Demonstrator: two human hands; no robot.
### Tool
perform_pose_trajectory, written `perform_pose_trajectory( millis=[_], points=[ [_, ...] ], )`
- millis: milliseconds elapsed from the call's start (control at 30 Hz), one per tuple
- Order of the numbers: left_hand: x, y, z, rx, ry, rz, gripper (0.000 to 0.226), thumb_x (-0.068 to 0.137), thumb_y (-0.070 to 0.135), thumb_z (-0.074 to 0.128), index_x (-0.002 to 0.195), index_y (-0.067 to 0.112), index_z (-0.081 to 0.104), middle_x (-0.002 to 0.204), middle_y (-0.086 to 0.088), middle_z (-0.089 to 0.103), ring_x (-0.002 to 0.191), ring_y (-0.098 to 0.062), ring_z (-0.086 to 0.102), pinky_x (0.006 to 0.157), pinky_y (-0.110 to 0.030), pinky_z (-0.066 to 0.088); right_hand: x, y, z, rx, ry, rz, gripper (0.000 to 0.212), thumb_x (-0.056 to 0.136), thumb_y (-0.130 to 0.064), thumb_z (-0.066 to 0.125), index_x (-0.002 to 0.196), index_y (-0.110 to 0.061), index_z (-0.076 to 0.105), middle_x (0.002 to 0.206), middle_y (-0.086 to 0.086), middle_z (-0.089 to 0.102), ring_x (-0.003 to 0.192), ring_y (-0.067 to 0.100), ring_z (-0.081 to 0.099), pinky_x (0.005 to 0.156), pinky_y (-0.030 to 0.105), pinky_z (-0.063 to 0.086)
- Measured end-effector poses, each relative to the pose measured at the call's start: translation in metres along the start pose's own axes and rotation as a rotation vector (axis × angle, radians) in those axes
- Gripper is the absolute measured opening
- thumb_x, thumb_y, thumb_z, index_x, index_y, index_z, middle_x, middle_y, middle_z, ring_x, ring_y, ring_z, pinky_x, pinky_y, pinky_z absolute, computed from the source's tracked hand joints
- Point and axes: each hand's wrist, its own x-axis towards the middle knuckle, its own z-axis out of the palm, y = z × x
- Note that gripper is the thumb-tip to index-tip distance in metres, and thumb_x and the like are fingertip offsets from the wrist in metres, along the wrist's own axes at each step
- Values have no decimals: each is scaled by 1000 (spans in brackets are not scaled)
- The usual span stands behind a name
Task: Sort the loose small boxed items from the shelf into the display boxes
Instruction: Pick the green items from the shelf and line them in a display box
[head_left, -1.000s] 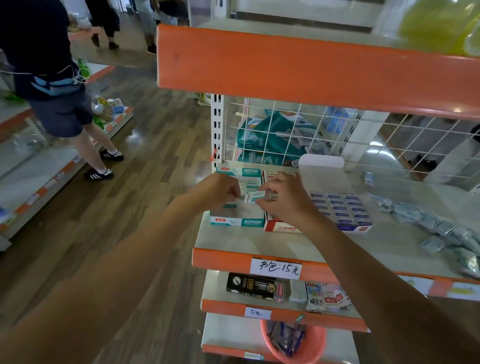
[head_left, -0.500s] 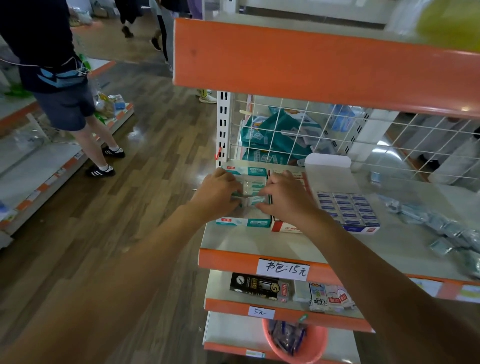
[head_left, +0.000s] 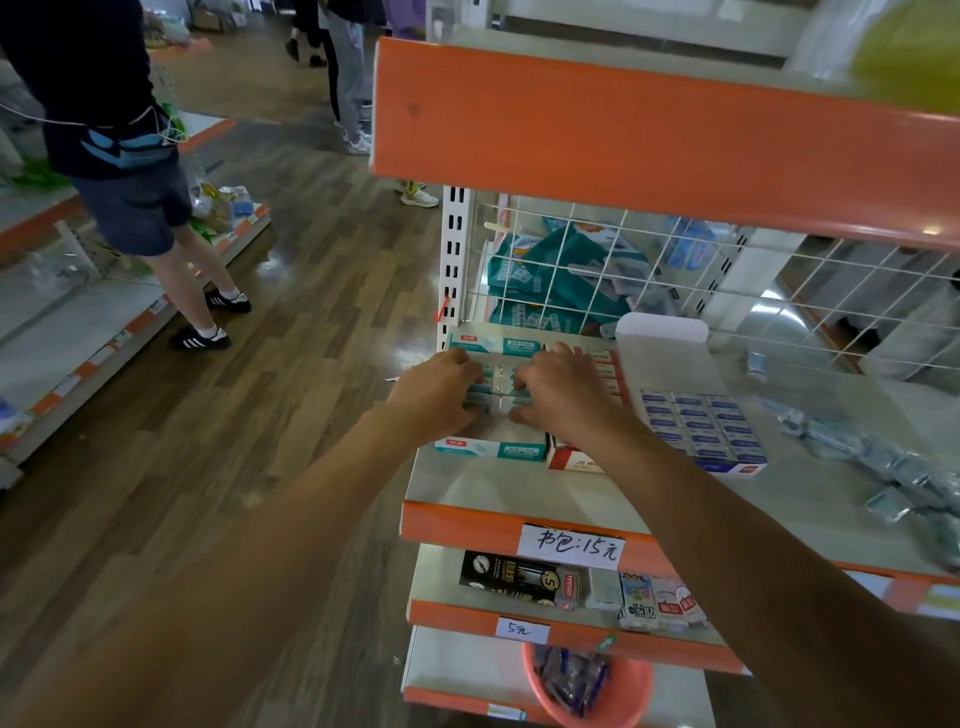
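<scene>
The small boxes (head_left: 497, 387), glossy teal-and-white cardboard bricks, form a row with its long axis running 9 to 3 o'clock, just over the open teal display box (head_left: 491, 448) on the shelf (head_left: 519, 483). The left hand (head_left: 439, 397) grips the 9 o'clock end and the right hand (head_left: 558, 400) the 3 o'clock end, fingers (head_left: 563, 358) curled round them, both equally near. Loose crinkly packets (head_left: 883, 467) lie at 3 o'clock.

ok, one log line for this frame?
stage: packing | left hand: grips small boxes | right hand: grips same | where: in teal box | loose packets: on shelf, right
</scene>
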Motion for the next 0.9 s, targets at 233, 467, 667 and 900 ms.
perform_pose_trajectory(
  millis=[233, 467, 667, 900],
  points=[
    [4, 1, 8, 32, 21, -5, 24, 93, 29, 56, 107, 12, 66, 112, -5, 61, 100, -21, 58, 80, -34, 54, 8, 0, 1, 11, -39, 58, 35, 84, -46, 68, 109, -22, 63, 105, 3, 64, 97, 24, 55, 92, 41, 41],
    [3, 5, 10, 54, 19, -20, 19, 95, 26, 53, 100, 14, 67, 106, -4, 63, 96, -18, 56, 79, -37, 55, 11, -4, 3, -27, -51, 85, 31, 86, -43, 66, 107, -20, 63, 102, 4, 66, 95, 25, 58, 94, 41, 42],
    [4, 20, -6, 211, 11, 0, 35, 96, 37, 49, 123, 17, 59, 121, -4, 57, 113, -22, 49, 92, -36, 49, -7, 2, 1, 108, 74, 30, 37, 92, -43, 58, 120, -18, 62, 114, 4, 64, 99, 24, 57, 89, 38, 48],
    [12, 83, -19, 251, 131, 29, 38, 98, 40, 43, 129, 20, 50, 129, -4, 50, 123, -23, 42, 99, -39, 40, -45, 47, 1, 155, 227, 116, 38, 93, -46, 53, 124, -24, 56, 125, 1, 61, 110, 23, 56, 89, 40, 49]
  ],
)
